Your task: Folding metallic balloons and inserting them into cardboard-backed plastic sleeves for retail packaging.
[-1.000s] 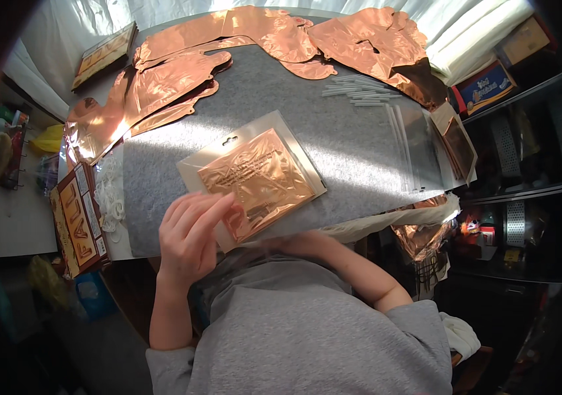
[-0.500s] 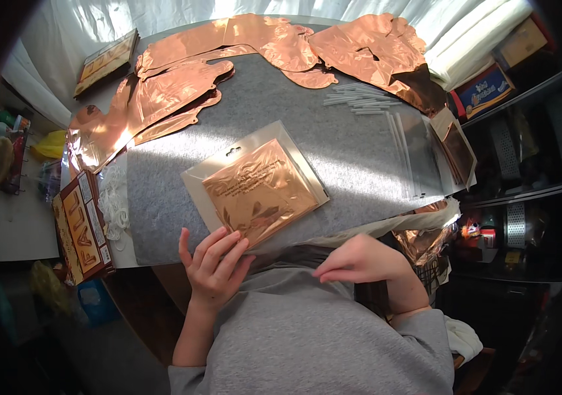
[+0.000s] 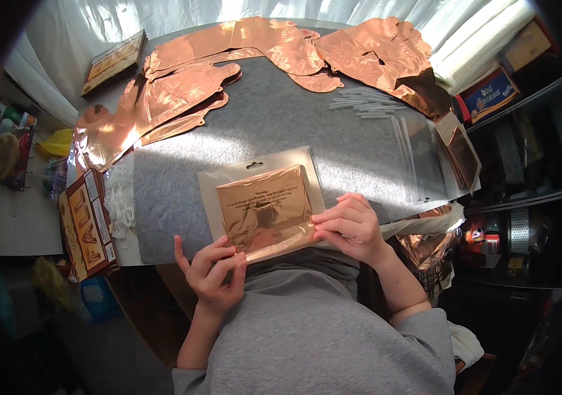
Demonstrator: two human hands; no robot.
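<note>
A flat clear plastic packet with a hang hole at its top holds folded copper-coloured foil. It lies over the near part of the grey felt-like mat, close to my body. With bent fingers my left hand grips its lower left corner, the little finger sticking out. My right hand pinches its right edge between thumb and fingers. The packet's underside is hidden.
Flattened copper foil balloons line the far and left edges. Thin clear straws and clear plastic sleeves lie right. White string and a brown printed box are at left. Packets stand at the right edge.
My right hand has moved up from near my body and taken the packet's right edge. The packet has turned to lie straighter before me, my left hand still at its lower left.
</note>
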